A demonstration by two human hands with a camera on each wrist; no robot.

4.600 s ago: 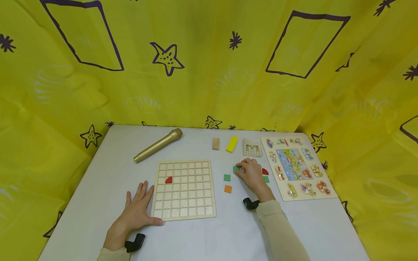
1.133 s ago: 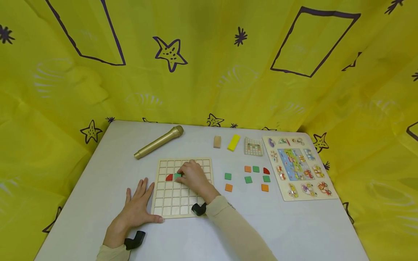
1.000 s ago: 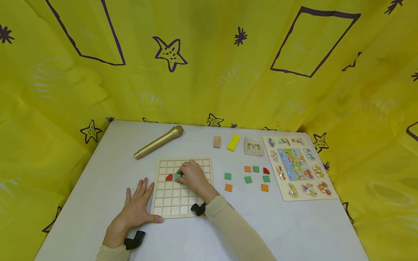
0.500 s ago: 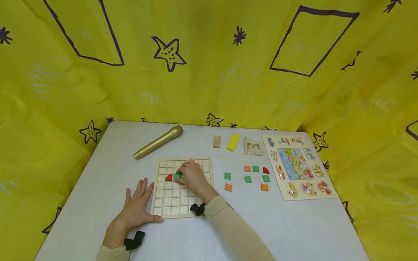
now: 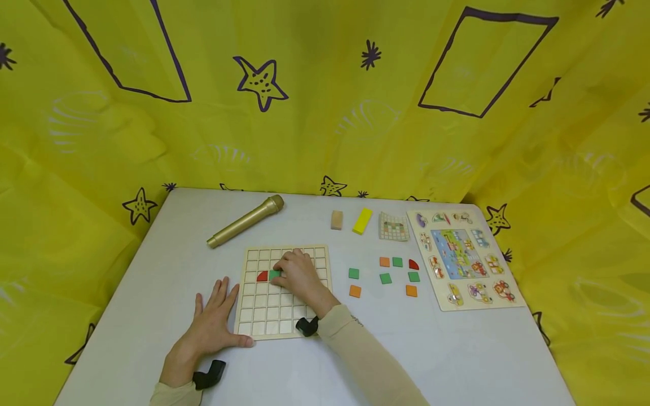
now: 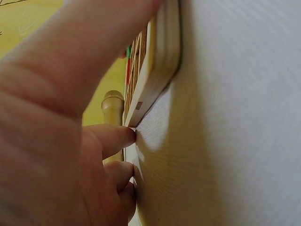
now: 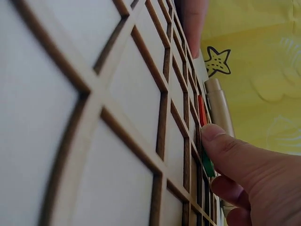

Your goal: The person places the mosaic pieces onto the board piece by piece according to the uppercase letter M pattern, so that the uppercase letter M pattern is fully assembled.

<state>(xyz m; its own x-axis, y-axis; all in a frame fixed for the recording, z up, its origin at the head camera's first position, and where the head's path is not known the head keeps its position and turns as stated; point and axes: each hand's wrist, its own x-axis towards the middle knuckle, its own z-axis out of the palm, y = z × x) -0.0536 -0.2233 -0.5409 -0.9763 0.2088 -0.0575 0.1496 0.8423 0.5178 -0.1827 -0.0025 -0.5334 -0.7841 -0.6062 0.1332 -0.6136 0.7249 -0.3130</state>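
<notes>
A wooden grid board lies flat on the table. My right hand pinches a green square tile at a cell of the board, just right of a red quarter-circle piece that sits in its own cell. In the right wrist view the thumb presses on the green tile's edge, with the red piece beyond it. My left hand rests on the table with fingers spread along the board's left edge, thumb by the near left corner. The left wrist view shows its fingertips against the board's side.
Right of the board lie loose green tiles, orange tiles and a red quarter-circle. Behind them are a plain wooden block, a yellow block and a pattern card. A picture puzzle and gold microphone flank these.
The right hand has taken a green tile from the loose pieces and carried it left onto the board. Over the last second it stays there, the tile settling slightly. The left hand has not moved.
</notes>
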